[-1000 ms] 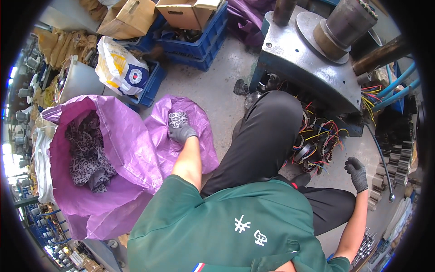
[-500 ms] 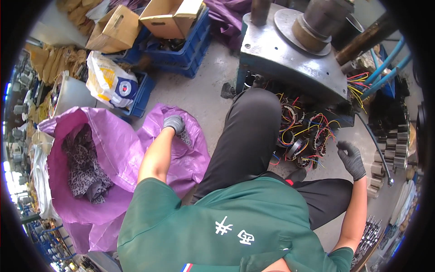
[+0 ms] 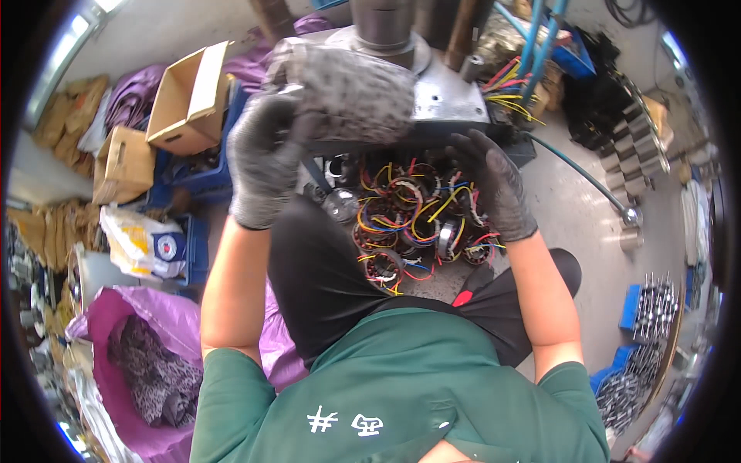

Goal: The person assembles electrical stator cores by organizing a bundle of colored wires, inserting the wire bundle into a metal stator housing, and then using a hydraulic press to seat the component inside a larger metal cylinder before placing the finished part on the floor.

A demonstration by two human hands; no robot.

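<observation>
My gloved left hand (image 3: pixel 265 166) is closed on a grey cloth with a dark spotted print (image 3: pixel 356 94). The cloth is blurred and hangs in front of the metal press (image 3: pixel 455 106), hiding part of its top plate. My gloved right hand (image 3: pixel 500 189) is raised at the plate's near right corner, fingers apart and nothing in it. Below and between my hands lies a heap of motor stators (image 3: pixel 409 224) with red, yellow and blue wires. More spotted cloth (image 3: pixel 158 374) fills an open purple sack (image 3: pixel 116 309) to my left.
Cardboard boxes (image 3: pixel 185 108) sit on blue crates (image 3: pixel 204 176) at the far left. Nearer, a white bag (image 3: pixel 139 239) rests on another blue crate. Metal cylinders (image 3: pixel 633 147) stand in rows to the right, with blue bins of shafts (image 3: pixel 656 309) closer in. A hose (image 3: pixel 579 174) crosses the floor.
My left hand has risen from the purple sack, bringing the spotted cloth up before the press. My right hand has moved inward and up. The view has shifted too.
</observation>
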